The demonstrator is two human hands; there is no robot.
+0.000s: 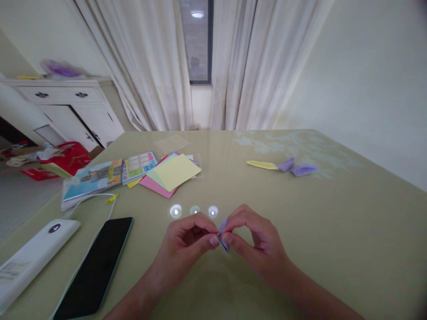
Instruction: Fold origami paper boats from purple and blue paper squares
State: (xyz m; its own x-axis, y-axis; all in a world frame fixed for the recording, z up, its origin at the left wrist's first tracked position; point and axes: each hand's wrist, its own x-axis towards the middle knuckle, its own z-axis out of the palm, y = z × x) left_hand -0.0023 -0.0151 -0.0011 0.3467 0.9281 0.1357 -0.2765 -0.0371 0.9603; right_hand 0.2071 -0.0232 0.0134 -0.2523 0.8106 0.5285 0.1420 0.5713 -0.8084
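Observation:
A small piece of folded purple paper (224, 243) is held just above the table between both hands. My left hand (188, 242) pinches its left side between thumb and forefinger. From the other side, the thumb and fingertips of my right hand (256, 238) close on it. Much of the paper is hidden behind the fingers. Farther off to the right lie a folded yellow paper piece (262, 165) and two folded purple pieces, one (286, 165) touching or nearly touching the yellow, the other (304, 170) beside it.
Colored paper sheets (178, 172) are fanned out on the table (333, 240), left of centre, next to booklets (95, 178). At the near left lie a black phone (96, 266), a white power bank (36, 262) and a white cable (82, 262). A clear plastic sleeve (171, 143) lies behind the sheets.

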